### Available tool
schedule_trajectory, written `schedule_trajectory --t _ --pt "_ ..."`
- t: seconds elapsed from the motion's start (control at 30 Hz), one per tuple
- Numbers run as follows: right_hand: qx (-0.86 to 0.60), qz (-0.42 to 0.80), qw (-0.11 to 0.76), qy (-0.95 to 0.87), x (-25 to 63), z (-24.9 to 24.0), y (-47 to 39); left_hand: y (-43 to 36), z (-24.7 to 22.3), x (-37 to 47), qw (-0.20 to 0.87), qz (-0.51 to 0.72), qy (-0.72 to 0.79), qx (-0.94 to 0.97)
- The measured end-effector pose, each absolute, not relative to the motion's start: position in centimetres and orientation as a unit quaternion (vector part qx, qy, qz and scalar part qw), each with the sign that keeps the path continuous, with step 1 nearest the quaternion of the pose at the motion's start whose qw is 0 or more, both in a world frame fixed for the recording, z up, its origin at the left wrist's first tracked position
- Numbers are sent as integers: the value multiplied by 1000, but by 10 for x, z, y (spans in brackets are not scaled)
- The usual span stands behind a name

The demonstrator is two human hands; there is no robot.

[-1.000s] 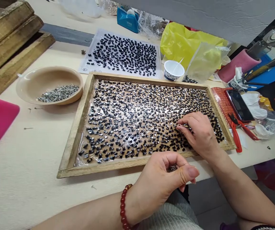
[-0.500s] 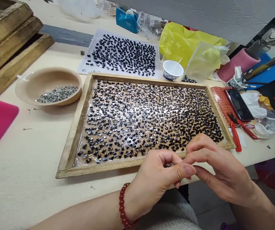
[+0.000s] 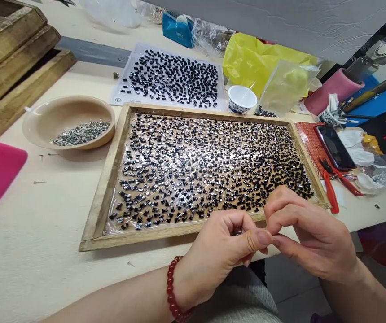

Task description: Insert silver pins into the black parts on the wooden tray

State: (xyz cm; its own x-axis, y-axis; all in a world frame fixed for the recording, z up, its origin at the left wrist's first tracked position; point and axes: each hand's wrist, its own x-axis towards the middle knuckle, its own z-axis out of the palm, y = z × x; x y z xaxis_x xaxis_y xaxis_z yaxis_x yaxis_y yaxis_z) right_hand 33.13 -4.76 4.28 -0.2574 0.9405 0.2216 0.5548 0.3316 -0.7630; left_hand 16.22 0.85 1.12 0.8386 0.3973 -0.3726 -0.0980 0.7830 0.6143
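Note:
My left hand (image 3: 225,249), with a red bead bracelet (image 3: 173,287) at the wrist, is closed. A bit of small metal pins (image 3: 237,231) glints between its curled index finger and thumb. Pinched at the fingertips, my right hand (image 3: 309,233) meets the left thumb tip; whatever it holds is hidden. Both hands hover over the near right edge of a wooden frame tray (image 3: 166,234). Many small black pieces (image 3: 213,179), several with shiny flat metal discs, cover the clear film inside it.
Left of the tray stands a beige bowl (image 3: 41,130) of metal pins. Behind lies a white sheet (image 3: 120,92) with black pieces, beside a small patterned cup (image 3: 242,104). Red-handled pliers (image 3: 331,190) and a phone (image 3: 335,146) lie right. Wooden frames (image 3: 14,58) are stacked left.
My right hand has shifted slightly, its fingers drawn a little closer together at the left thumb tip. My left hand stays almost in place.

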Motion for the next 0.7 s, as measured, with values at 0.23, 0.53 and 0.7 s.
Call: schedule_trajectory --t 0.23,0.53,0.7 --pt "-494 281 345 -747 332 42 -46 6 11 161 920 135 244 277" --pt "-583 171 364 -706 337 34 -34 4 12 163 930 140 229 252" --pt "-619 -30 259 -741 355 11 4 3 15 164 928 134 245 246"
